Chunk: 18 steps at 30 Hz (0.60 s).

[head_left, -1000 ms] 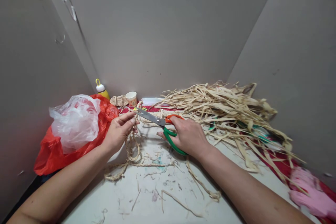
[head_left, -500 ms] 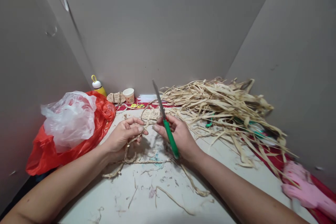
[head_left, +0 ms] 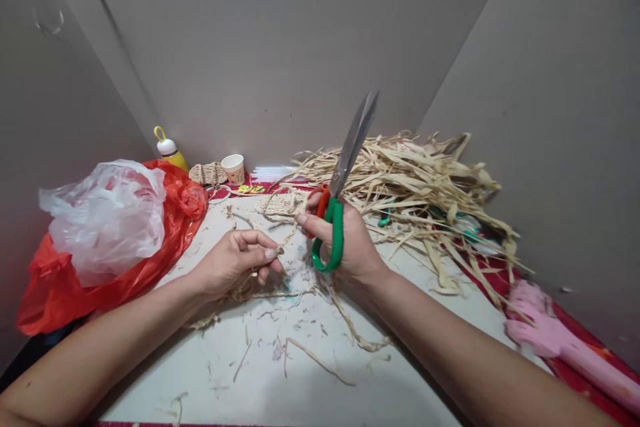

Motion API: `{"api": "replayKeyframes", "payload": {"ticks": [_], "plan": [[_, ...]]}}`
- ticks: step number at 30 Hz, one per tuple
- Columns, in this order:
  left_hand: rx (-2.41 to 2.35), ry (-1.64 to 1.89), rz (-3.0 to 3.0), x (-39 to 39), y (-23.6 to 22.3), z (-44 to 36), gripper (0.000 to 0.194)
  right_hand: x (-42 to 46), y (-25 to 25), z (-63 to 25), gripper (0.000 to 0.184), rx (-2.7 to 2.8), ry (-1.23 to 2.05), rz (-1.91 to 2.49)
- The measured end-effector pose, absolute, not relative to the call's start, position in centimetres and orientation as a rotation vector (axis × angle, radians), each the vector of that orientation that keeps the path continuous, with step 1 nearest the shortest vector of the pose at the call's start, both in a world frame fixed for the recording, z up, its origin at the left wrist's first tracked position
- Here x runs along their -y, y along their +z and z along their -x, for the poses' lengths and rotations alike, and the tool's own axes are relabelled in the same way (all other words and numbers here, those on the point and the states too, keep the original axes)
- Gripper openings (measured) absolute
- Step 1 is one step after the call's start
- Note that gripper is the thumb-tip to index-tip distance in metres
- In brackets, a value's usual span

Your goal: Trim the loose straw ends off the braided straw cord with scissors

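Observation:
My right hand point(head_left: 350, 247) grips scissors point(head_left: 340, 180) with green and orange handles, blades closed and pointing up and to the right. My left hand point(head_left: 235, 263) pinches a braided straw rope point(head_left: 285, 240) between thumb and fingers, just left of the scissors. The rope runs up to a woven straw piece point(head_left: 285, 203) behind the hands and coils down under my left wrist. Both hands hover over a white table top point(head_left: 280, 387) littered with straw scraps.
A big heap of dry straw strips point(head_left: 420, 180) lies at the back right. A red plastic bag point(head_left: 115, 260) with a clear bag point(head_left: 105, 217) sits left. A yellow bottle point(head_left: 170, 150), paper cup point(head_left: 233, 168) and pink object point(head_left: 565, 347) stand around; cardboard walls enclose the table.
My right hand swung the scissors from lying across toward my left hand to pointing upward. My left hand dropped lower with the rope. The camera tilted slightly.

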<state>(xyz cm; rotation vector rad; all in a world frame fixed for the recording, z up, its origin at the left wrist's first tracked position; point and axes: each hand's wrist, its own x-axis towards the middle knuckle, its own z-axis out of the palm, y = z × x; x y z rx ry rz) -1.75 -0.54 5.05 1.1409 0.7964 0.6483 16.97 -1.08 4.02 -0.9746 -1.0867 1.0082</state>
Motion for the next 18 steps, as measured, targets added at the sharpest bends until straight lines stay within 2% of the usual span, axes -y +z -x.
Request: {"api": "replayKeyframes", "payload": {"ticks": [13,18], "plan": [[-0.798,0.667,-1.06,1.7,5.1,1.5,0.024,0.8,4.9,-17.6,0.029,0.979,0.966,0.966],[-0.799,0.754,-0.981,1.1,5.4,1.6,0.025,0.4,4.5,-18.0,0.033,1.146,0.884,1.088]]}}
